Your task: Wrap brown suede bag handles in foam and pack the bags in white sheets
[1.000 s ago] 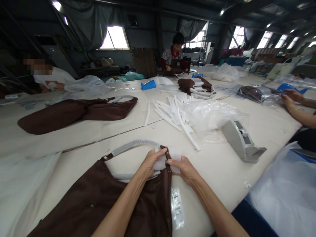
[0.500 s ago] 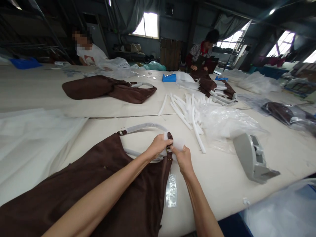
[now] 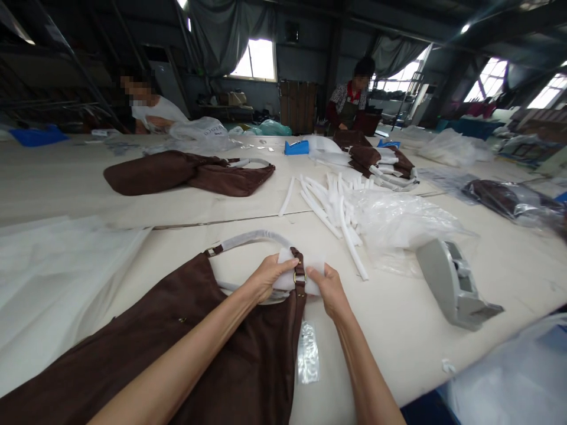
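Observation:
A dark brown handbag (image 3: 239, 354) lies on the table in front of me, its handle (image 3: 257, 236) wrapped in white padding. Behind the strap end with its metal ring (image 3: 300, 277) sits a piece of white foam sheet (image 3: 313, 286). My left hand (image 3: 270, 276) pinches the sheet's left side, thumb close to the brown strap. On the other side, my right hand (image 3: 326, 286) is closed on the sheet's right edge. Below the ring, a clear plastic packet (image 3: 308, 354) hangs beside the bag.
White foam tubes (image 3: 330, 206) and a clear plastic bag (image 3: 407, 218) lie beyond my hands. A grey tape dispenser (image 3: 456, 286) stands at right. Another brown bag (image 3: 190, 171) lies farther back; white sheets (image 3: 57, 283) are at left. Two people work across the table.
The white sheet now lies spread out behind the strap and ring, showing on both sides. My hands have moved slightly apart. The view has shifted a little.

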`<act>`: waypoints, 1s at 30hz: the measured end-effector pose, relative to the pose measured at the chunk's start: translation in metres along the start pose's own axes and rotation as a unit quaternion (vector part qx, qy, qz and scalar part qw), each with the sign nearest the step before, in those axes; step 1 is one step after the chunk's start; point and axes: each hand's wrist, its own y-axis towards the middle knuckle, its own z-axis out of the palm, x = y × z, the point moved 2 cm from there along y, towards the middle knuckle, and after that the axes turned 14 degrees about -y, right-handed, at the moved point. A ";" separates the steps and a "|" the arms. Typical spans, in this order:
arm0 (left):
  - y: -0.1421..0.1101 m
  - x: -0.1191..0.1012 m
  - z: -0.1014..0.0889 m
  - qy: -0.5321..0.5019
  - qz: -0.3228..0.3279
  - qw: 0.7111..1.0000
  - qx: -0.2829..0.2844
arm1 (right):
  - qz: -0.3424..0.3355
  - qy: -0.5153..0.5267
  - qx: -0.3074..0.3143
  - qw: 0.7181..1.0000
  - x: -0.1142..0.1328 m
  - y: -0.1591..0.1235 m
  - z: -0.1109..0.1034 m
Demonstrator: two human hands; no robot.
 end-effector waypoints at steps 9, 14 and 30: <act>0.002 0.004 -0.002 0.019 0.052 0.998 -0.040 | -0.062 -0.110 -0.067 0.990 0.014 -0.004 0.006; -0.001 0.000 -0.002 0.027 0.083 0.994 -0.065 | 0.012 0.094 0.054 0.994 0.009 -0.017 0.003; -0.010 0.000 -0.009 0.067 0.155 0.978 -0.119 | -0.001 0.119 -0.050 0.992 0.004 -0.027 0.060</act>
